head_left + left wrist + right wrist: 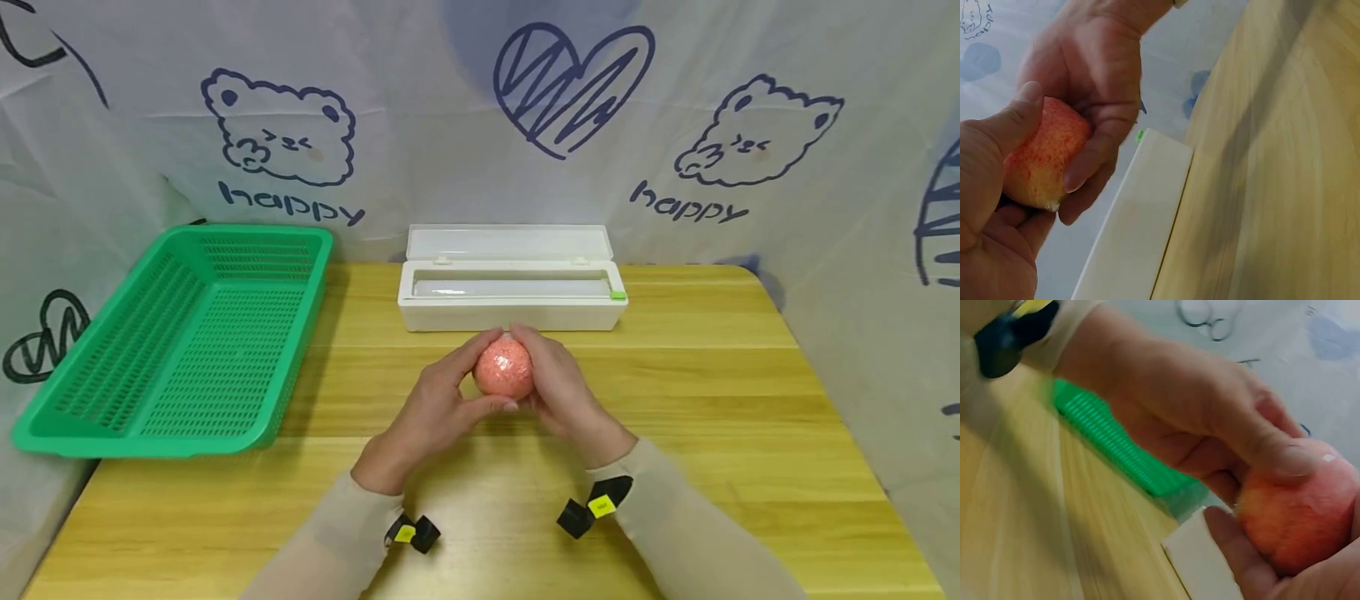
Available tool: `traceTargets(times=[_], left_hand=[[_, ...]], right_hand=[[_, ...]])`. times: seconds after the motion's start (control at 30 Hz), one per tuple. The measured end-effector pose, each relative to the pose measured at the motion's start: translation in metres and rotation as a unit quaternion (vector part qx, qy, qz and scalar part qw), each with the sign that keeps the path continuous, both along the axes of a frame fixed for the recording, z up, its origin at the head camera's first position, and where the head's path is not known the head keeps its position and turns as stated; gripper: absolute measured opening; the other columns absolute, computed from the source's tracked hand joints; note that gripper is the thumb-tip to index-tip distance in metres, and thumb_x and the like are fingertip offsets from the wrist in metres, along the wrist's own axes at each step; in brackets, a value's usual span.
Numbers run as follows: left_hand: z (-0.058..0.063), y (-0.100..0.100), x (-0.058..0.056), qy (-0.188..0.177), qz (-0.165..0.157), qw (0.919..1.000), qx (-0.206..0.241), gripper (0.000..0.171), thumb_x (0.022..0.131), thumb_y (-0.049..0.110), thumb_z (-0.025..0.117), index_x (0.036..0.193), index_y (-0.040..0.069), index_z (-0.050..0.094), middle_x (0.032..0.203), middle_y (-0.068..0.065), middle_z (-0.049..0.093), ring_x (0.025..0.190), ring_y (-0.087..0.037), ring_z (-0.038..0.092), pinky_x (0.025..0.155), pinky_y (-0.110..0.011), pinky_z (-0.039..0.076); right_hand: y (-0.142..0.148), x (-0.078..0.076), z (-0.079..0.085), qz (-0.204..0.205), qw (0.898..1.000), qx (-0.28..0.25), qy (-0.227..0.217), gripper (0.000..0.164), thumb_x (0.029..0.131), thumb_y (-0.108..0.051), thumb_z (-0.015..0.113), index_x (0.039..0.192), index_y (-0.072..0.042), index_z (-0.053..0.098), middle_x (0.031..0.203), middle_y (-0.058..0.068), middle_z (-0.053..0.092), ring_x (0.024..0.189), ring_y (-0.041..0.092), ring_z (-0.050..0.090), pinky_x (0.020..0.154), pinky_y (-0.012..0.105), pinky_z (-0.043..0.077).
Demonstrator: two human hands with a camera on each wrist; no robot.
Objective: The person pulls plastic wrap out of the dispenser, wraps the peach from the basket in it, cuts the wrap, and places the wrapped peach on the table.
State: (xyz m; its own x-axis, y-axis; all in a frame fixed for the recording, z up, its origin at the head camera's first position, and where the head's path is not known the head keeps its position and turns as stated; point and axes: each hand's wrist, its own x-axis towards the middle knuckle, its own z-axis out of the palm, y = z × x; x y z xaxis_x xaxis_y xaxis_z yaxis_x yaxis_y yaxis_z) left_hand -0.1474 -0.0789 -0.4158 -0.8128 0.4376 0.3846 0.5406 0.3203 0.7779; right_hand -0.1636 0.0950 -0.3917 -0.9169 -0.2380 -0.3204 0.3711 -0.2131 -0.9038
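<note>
A red apple (pixel 504 368) with a shiny clear film over it is held up between both hands, above the middle of the table. My left hand (pixel 435 408) grips it from the left, thumb on the near side and fingers curled round the far side. From the other side my right hand (pixel 562 387) curls round the apple. In the left wrist view, a small gathered tip of film shows at the lower end of the apple (pixel 1047 156). Just beyond the hands stands a white cling film dispenser (pixel 513 317), its lid raised, with a roll visible inside.
On the left of the wooden table (pixel 712 400) stands a green plastic basket (pixel 292 358) with slotted walls. A green slider (pixel 617 296) sits at the dispenser's right end. White cloth (pixel 442 142) with bear and heart drawings hangs behind and at the sides.
</note>
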Motion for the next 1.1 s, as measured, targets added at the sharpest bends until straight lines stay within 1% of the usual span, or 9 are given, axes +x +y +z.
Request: traceTargets(times=[0.17, 0.4, 0.53, 0.6, 0.67, 0.8, 0.9, 1.0, 1.1], left_hand=[[-0.002, 0.000, -0.001, -0.028, -0.001, 0.9995, 0.010, 0.080, 0.080, 0.033, 0.077, 0.148, 0.024, 0.036, 0.141, -0.002, 0.052, 0.126, -0.013, 0.049, 0.101, -0.035, 0.046], [-0.008, -0.003, -0.005, -0.087, 0.016, 0.9956, 0.031, 0.080, 0.078, 0.029, 0.079, 0.147, 0.026, 0.038, 0.142, -0.003, 0.052, 0.127, -0.012, 0.048, 0.104, -0.037, 0.043], [-0.009, -0.003, -0.007, -0.145, 0.024, 0.9889, 0.022, 0.082, 0.080, 0.040, 0.075, 0.149, 0.027, 0.033, 0.147, 0.000, 0.046, 0.128, -0.011, 0.046, 0.103, -0.036, 0.044], [-0.008, -0.002, -0.008, -0.211, -0.001, 0.9753, 0.067, 0.075, 0.087, 0.046, 0.067, 0.150, 0.023, 0.033, 0.147, -0.003, 0.045, 0.125, -0.017, 0.050, 0.100, -0.041, 0.047], [-0.007, 0.000, -0.008, -0.287, -0.022, 0.9493, 0.128, 0.066, 0.094, 0.052, 0.054, 0.148, 0.018, 0.037, 0.143, -0.009, 0.048, 0.119, -0.023, 0.056, 0.094, -0.046, 0.051], [-0.004, 0.007, -0.010, -0.384, 0.013, 0.8977, 0.215, 0.062, 0.101, 0.057, 0.032, 0.131, 0.006, 0.051, 0.121, -0.022, 0.058, 0.096, -0.031, 0.066, 0.081, -0.052, 0.055], [-0.002, 0.015, -0.009, -0.402, 0.074, 0.8843, 0.226, 0.058, 0.102, 0.051, 0.034, 0.124, 0.002, 0.056, 0.110, -0.023, 0.060, 0.083, -0.028, 0.067, 0.074, -0.051, 0.057], [0.001, 0.022, -0.008, -0.400, 0.113, 0.8810, 0.226, 0.051, 0.102, 0.045, 0.035, 0.121, 0.005, 0.060, 0.109, -0.022, 0.061, 0.082, -0.026, 0.066, 0.070, -0.049, 0.058], [0.006, 0.028, -0.005, -0.378, 0.160, 0.8900, 0.199, 0.046, 0.100, 0.045, 0.038, 0.117, 0.012, 0.065, 0.113, -0.015, 0.064, 0.096, -0.024, 0.063, 0.082, -0.046, 0.056]], right_hand=[[-0.008, -0.001, -0.004, -0.065, 0.997, 0.040, 0.011, 0.038, 0.096, -0.034, 0.050, 0.103, 0.001, 0.062, 0.093, 0.011, 0.061, 0.071, 0.015, 0.061, 0.054, 0.024, 0.053], [0.002, -0.009, -0.013, 0.035, 0.998, -0.020, -0.057, 0.063, 0.094, -0.059, 0.048, 0.127, -0.005, 0.049, 0.115, 0.018, 0.059, 0.081, 0.025, 0.067, 0.066, 0.038, 0.059], [0.003, -0.011, -0.019, 0.029, 0.999, 0.031, -0.017, 0.063, 0.096, -0.059, 0.044, 0.125, -0.004, 0.054, 0.110, 0.018, 0.061, 0.076, 0.026, 0.067, 0.067, 0.044, 0.059], [0.001, -0.010, -0.021, -0.011, 0.996, 0.087, 0.026, 0.059, 0.097, -0.056, 0.042, 0.118, -0.004, 0.060, 0.104, 0.016, 0.062, 0.078, 0.021, 0.065, 0.067, 0.040, 0.058], [0.000, -0.008, -0.023, -0.038, 0.981, 0.172, 0.081, 0.057, 0.098, -0.055, 0.039, 0.109, -0.005, 0.065, 0.100, 0.014, 0.065, 0.082, 0.020, 0.062, 0.072, 0.036, 0.055], [-0.007, -0.003, -0.023, -0.033, 0.922, 0.331, 0.196, 0.054, 0.100, -0.052, 0.034, 0.104, -0.010, 0.067, 0.109, 0.009, 0.064, 0.101, 0.021, 0.055, 0.090, 0.041, 0.047], [-0.013, 0.001, -0.025, -0.038, 0.902, 0.347, 0.255, 0.046, 0.102, -0.048, 0.034, 0.115, -0.016, 0.064, 0.123, 0.004, 0.060, 0.113, 0.019, 0.053, 0.098, 0.046, 0.044], [-0.020, 0.005, -0.030, -0.100, 0.913, 0.279, 0.281, 0.037, 0.102, -0.036, 0.038, 0.113, -0.017, 0.069, 0.119, 0.002, 0.066, 0.108, 0.015, 0.058, 0.092, 0.043, 0.049], [-0.026, 0.009, -0.036, -0.172, 0.912, 0.214, 0.304, 0.036, 0.098, -0.025, 0.041, 0.094, -0.016, 0.075, 0.099, 0.004, 0.074, 0.090, 0.015, 0.064, 0.077, 0.038, 0.054]])
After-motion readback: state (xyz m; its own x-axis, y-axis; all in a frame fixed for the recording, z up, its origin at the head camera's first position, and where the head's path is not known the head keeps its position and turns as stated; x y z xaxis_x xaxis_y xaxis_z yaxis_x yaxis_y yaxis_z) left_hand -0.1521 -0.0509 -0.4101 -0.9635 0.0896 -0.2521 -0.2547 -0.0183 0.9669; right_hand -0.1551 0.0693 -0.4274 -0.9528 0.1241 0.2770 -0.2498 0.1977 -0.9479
